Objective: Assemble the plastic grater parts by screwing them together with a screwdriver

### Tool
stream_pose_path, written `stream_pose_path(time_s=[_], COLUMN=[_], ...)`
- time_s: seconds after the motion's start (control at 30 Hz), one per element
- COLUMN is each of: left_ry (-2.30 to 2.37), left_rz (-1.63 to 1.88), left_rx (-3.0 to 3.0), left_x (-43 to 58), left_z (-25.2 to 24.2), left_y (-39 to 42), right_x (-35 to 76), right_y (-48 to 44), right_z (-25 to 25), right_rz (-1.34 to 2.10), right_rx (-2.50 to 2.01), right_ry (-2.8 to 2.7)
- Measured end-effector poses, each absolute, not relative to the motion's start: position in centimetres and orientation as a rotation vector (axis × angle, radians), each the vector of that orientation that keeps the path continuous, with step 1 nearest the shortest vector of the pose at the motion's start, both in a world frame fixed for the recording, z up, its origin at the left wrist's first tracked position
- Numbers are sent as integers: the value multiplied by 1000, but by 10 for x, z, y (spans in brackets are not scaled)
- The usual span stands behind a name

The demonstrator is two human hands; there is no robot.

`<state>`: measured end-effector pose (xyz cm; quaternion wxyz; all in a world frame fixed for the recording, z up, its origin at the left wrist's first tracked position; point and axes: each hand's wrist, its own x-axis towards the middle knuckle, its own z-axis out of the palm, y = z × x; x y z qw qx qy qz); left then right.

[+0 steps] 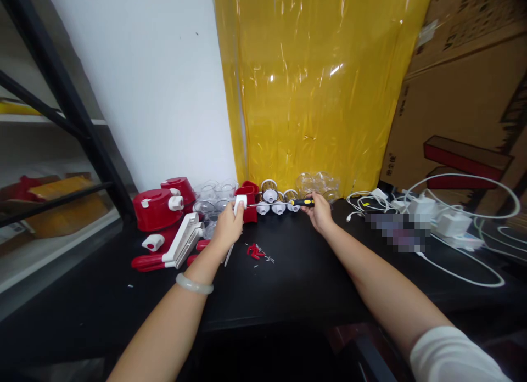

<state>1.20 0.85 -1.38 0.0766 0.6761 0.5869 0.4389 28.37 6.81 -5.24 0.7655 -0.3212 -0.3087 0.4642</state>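
- Here, your left hand point(229, 224) has its fingers closed around a white plastic part point(240, 204). You hold it just above the tabletop point(304, 286), near the middle of the back edge. A red piece point(251, 211) sits right behind it, and I cannot tell whether the two touch.
- Your right hand point(320, 212) grips a screwdriver point(300, 202) by its black and yellow handle. The thin shaft runs level to the left, and its tip meets the white plastic part.
- The tip points straight at your left fingers, so a slip off the part would probably jab them.
- The part hangs unbraced in the air, so hard pressure may twist it in your grasp or make the tip skid.
- Loose screws and small red clips point(255, 252) lie toward the middle of the tabletop, just in front of your left hand. A sweeping forearm could knock them over the front edge.
- White cables point(453, 264) trail toward the right edge and could snag your right arm if it swings wide.
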Motion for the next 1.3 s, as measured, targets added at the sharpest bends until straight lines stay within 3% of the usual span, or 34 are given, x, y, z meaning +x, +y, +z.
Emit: stream_pose_path(time_s=[1.3], left_ry=[1759], left_rz=[1303], left_rx=[2018], left_x=[11], left_z=[-13], left_y=[9], right_x=[286], right_y=[70], right_z=[-52], right_rz=[1110], right_rx=[-605], right_ry=[-660])
